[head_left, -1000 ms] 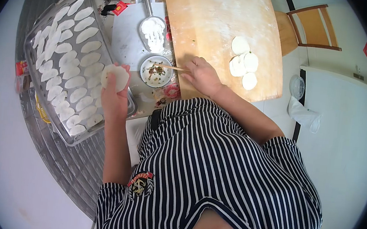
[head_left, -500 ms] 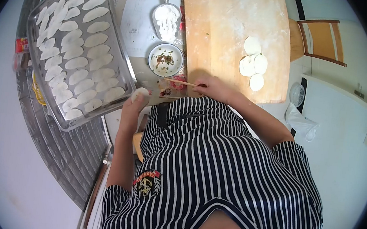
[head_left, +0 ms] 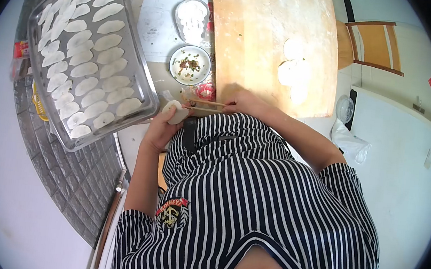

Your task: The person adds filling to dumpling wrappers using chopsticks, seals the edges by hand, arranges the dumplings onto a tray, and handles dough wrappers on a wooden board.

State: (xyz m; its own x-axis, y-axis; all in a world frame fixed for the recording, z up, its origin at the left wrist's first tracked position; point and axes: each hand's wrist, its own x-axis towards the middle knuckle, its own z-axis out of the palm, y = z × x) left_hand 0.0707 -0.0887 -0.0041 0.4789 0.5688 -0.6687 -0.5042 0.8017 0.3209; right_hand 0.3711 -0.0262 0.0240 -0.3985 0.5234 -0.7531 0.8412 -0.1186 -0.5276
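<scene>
My left hand (head_left: 161,127) is closed on a round dumpling wrapper (head_left: 178,114), near the lower right corner of the tray. In my right hand (head_left: 245,104) is a pair of chopsticks (head_left: 207,103), their tips pointing left, close to the wrapper. Whether the tips touch it I cannot tell. Just beyond them stands a white bowl (head_left: 200,76) with a little chopped filling left on its bottom and sides. Rows of folded white dumplings (head_left: 88,70) fill the metal tray (head_left: 146,71) at the left.
On the floured wooden board (head_left: 267,30) lie several round wrappers (head_left: 291,72), washed out by glare. A metal scoop of flour (head_left: 190,20) rests on paper behind the bowl. A chair (head_left: 377,45) stands beyond the board, with a white plastic bag (head_left: 351,141) at the right.
My left hand has moved slightly right with the wrapper, now turned flatter to view. The chopsticks have come down and closer to it. The whole view has shifted a little.
</scene>
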